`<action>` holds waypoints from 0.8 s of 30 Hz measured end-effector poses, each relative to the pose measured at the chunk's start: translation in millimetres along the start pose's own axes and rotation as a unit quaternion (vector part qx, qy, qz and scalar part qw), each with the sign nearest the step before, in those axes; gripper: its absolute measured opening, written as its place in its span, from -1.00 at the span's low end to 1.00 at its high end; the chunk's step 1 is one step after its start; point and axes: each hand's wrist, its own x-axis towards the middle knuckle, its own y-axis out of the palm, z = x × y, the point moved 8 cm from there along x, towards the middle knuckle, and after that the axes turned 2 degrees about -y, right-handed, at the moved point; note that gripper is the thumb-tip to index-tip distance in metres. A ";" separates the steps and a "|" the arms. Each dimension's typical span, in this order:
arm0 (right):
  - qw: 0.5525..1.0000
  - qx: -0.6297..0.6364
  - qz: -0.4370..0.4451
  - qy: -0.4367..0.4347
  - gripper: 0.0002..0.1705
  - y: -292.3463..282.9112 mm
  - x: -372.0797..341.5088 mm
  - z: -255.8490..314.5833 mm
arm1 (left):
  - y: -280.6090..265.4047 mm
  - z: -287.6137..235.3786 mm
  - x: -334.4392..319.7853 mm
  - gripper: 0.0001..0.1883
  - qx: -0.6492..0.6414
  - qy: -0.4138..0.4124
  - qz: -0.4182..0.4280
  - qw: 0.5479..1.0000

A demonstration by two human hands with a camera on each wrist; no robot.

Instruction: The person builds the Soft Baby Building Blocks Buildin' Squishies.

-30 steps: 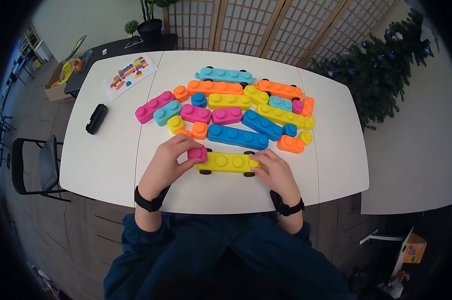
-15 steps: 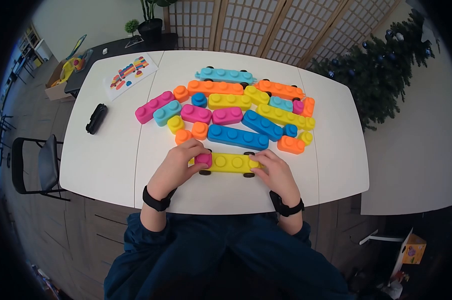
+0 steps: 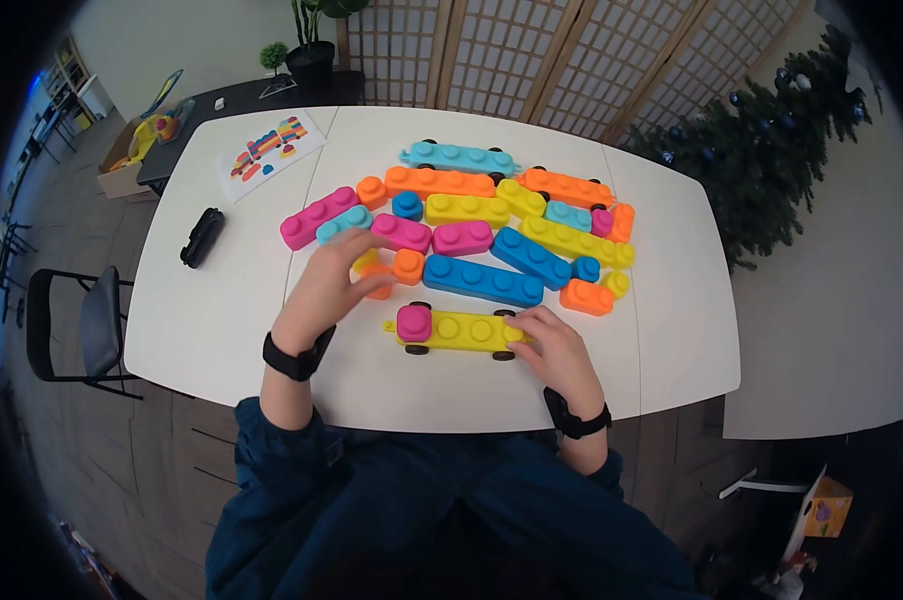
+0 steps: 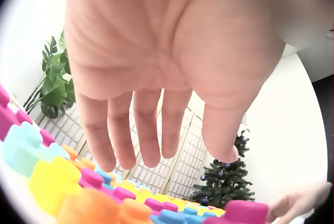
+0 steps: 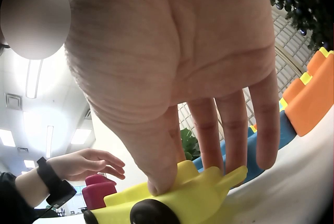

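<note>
Yellow wheeled base (image 3: 461, 328) stood upright on the counter (image 3: 211, 330) in front of me, a single-stud pink block (image 3: 414, 324) sitting over its left end. Right grip (image 3: 556, 350): pinched the base's right end, thumb on the near side, fingers toward the far side. Left grip (image 3: 323, 285): released, fingers loosely spread, nothing held, over the left part of the loose blocks. Nearest it lay an orange block (image 3: 379, 288), partly hidden by my fingers, with another orange block (image 3: 408, 267) just beside. Contact there could not be confirmed.

Risks, as judged:
1. Base on black wheels (image 3: 417, 350); if the right pinch slackened, a push might have rolled it away, or forward into the long blue block (image 3: 483, 281) near its far side.
2. Depth of the pink block's seating could not be told from above; if shallow, a sideways knock might have loosened it.
3. Blocks lay close together; reaching carelessly with the left might have shoved a neighbour out of place.
</note>
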 end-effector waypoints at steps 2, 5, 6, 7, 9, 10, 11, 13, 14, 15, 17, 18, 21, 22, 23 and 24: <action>1.000 0.000 -0.001 -0.004 -0.62 -0.2 -0.2 -0.3 | -7.0 15.6 14.7 -0.54 0.077 0.003 -0.018 0.997; 1.000 0.003 -0.005 -0.009 -0.62 -1.0 0.0 0.8 | -18.0 39.7 33.7 -0.53 0.131 -0.007 -0.042 0.990; 1.000 0.006 -0.007 -0.010 -0.61 -1.7 0.1 1.3 | -25.4 52.4 37.2 -0.52 0.157 -0.022 -0.068 0.985; 1.000 0.005 -0.007 -0.010 -0.61 -2.2 0.1 1.6 | -29.1 67.4 39.4 -0.52 0.157 -0.022 -0.069 0.985; 1.000 0.004 -0.005 -0.007 -0.61 -2.7 -0.6 1.5 | -46.3 111.1 35.6 -0.46 0.235 -0.094 -0.098 0.962; 1.000 0.003 -0.006 -0.007 -0.61 -3.1 -1.0 1.2 | -52.8 124.8 28.8 -0.46 0.235 -0.093 -0.098 0.963; 1.000 0.002 -0.005 -0.006 -0.61 -3.2 -1.2 0.8 | -60.9 140.8 19.3 -0.43 0.240 -0.131 -0.095 0.957; 1.000 0.000 -0.006 -0.004 -0.61 -3.3 -1.0 -1.0 | -69.6 156.5 5.7 -0.39 0.244 -0.167 -0.091 0.951; 1.000 -0.001 -0.005 -0.003 -0.60 -2.3 -1.4 -2.3 | -71.7 158.5 -1.4 -0.38 0.225 -0.175 -0.085 0.955; 1.000 -0.001 -0.003 -0.002 -0.60 -1.2 -2.1 -3.2 | -72.4 161.1 -5.5 -0.36 0.206 -0.183 -0.078 0.958; 1.000 -0.003 -0.003 -0.007 -0.60 -0.7 -1.7 -3.1 | -71.7 165.5 -5.2 -0.37 0.214 -0.194 -0.067 0.955; 1.000 -0.005 -0.003 -0.014 -0.60 -0.6 -2.0 -2.0 | -70.8 168.3 -5.8 -0.38 0.221 -0.205 -0.057 0.952; 1.000 -0.004 -0.004 -0.010 -0.59 -1.8 -2.4 -1.7 | -75.6 166.0 -5.9 -0.44 0.172 -0.214 -0.041 0.961; 1.000 -0.006 -0.006 -0.009 -0.59 -2.6 -2.7 -1.5 | -78.4 165.3 -6.5 -0.44 0.171 -0.212 -0.041 0.961; 1.000 -0.005 -0.002 -0.001 -0.60 -1.7 -3.0 -1.9 | -87.4 159.2 -8.8 -0.45 0.178 -0.182 -0.080 0.964; 1.000 -0.003 0.002 0.006 -0.60 -1.0 -2.9 -2.5 | -96.1 152.9 -12.9 -0.47 0.185 -0.152 -0.119 0.964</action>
